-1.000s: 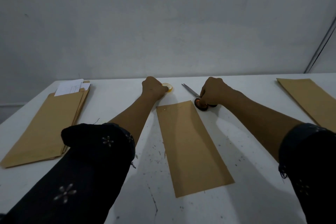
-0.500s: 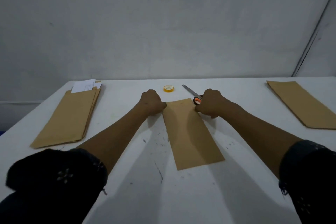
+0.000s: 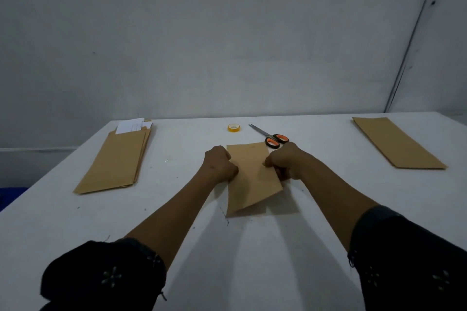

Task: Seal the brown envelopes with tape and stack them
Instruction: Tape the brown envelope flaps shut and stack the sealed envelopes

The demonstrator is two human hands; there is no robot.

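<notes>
A white table (image 3: pixel 328 209) stands against a plain grey wall (image 3: pixel 227 33) in dim light.

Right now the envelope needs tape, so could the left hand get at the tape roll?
Probably yes, once it lets go. The left hand grips the middle envelope by its edge. The tape roll lies just beyond on bare table, with nothing between; the scissors lie off to the right.

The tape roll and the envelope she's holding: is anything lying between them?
Nothing; in the head view only bare white table separates the tape roll from the envelope. The scissors lie off to the right.
</notes>
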